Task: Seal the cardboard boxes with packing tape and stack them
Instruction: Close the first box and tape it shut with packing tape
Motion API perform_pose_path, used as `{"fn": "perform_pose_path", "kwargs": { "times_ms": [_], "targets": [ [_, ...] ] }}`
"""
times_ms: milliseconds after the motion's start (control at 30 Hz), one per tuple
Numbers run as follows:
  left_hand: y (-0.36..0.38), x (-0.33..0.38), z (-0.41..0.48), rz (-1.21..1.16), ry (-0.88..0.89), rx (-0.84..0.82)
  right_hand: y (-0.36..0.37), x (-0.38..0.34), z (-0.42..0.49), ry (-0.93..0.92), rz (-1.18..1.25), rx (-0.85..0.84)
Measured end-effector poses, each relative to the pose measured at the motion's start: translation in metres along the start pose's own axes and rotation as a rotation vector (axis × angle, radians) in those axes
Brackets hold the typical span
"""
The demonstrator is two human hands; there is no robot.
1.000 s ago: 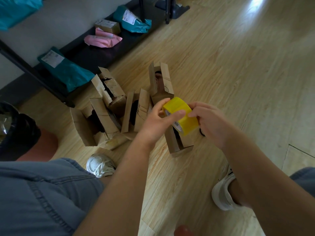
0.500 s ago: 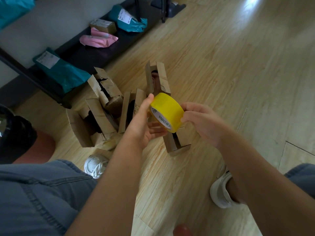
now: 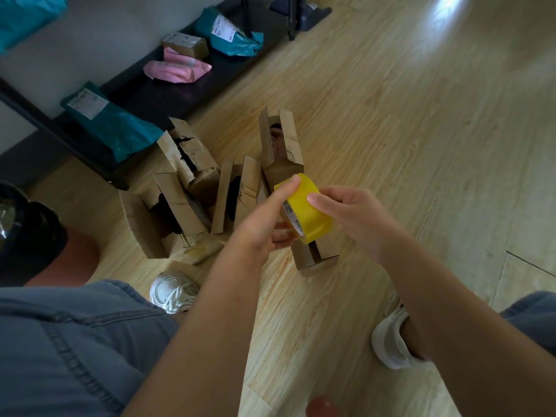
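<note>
**A:** Where is the yellow tape roll (image 3: 307, 216) to be found?

**B:** It is held in the air between both hands, above the wooden floor (image 3: 421, 115) and directly over the nearest box (image 3: 316, 260). Printed lettering can be seen on its white inner rim, though it is only partly legible.

**A:** How are the fingers placed?

**B:** The roll is gripped by the left hand (image 3: 261, 227). One digit is laid along the upper edge with its tip at the top, and the other fingers are curled beneath, at the open side. It is also gripped by the right hand (image 3: 355, 215) from the other side. The thumb tip is pressed onto the yellow band and the fingers are wrapped round the far face, where they are mostly hidden.

**A:** And the cardboard boxes (image 3: 237, 197)?

**B:** They are gathered in a loose cluster on the floor, just beyond the hands, several of them touching. Their flaps are parted and dark interiors are shown. The tallest one (image 3: 281, 145) is set farthest away, and the nearest box is partly covered by the roll.

**A:** What else is seen?

**B:** A low black shelf (image 3: 168, 94) runs along the wall. Two teal mailer bags (image 3: 114, 127), a pink mailer (image 3: 177, 69) and a small brown carton (image 3: 185, 45) are laid on it. White shoes (image 3: 174, 291) and denim (image 3: 60, 341) are visible at the bottom edge.
</note>
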State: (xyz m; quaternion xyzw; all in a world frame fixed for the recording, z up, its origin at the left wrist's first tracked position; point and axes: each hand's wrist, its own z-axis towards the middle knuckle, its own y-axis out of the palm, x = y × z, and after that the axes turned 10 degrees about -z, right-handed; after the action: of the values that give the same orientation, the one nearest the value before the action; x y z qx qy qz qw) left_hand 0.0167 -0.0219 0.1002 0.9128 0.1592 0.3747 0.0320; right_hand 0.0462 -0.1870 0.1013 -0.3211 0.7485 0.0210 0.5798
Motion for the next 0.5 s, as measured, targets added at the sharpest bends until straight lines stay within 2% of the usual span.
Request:
{"fn": "perform_pose_path", "kwargs": {
  "times_ms": [133,367,433,500],
  "targets": [
    [-0.002,0.000,0.006,-0.092,-0.053,0.024,-0.003,0.000,-0.002,-0.034,-0.050,-0.033],
    [-0.007,-0.003,0.013,-0.293,-0.220,-0.084,-0.010,0.001,-0.002,-0.071,0.015,-0.133],
    [-0.006,-0.002,0.012,-0.289,-0.208,-0.097,-0.007,0.002,-0.001,-0.064,0.018,-0.092],
    [-0.004,-0.001,0.012,-0.218,-0.112,-0.131,-0.004,0.003,0.000,-0.043,0.033,-0.028]
  ]
}}
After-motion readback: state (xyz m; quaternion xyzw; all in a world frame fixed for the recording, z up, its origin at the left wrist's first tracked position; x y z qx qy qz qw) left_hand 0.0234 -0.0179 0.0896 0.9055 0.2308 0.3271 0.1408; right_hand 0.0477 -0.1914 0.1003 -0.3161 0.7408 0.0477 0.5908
